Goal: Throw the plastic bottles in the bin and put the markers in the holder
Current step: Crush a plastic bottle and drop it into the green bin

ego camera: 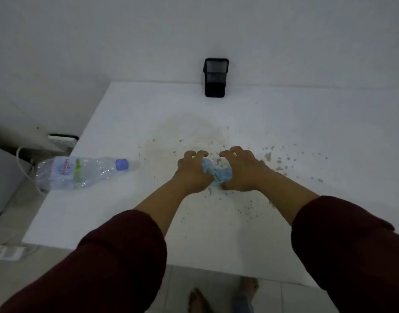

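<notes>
In the middle of the white table (284, 123), my left hand (192, 171) and my right hand (241, 171) press from both sides on a small crumpled plastic bottle (216, 172) with a pale blue label. Fingers of both hands curl over it, and most of it is hidden between my palms. A larger clear plastic bottle (81, 172) with a blue cap lies on its side at the table's left edge, its base overhanging. A black mesh holder (215, 77) stands at the table's back edge against the wall. No markers and no bin are in view.
The table top carries stains and scattered dark specks around my hands. A power strip (62, 139) and white cables (24, 168) lie on the floor to the left. My bare feet (221, 297) show below the table's front edge.
</notes>
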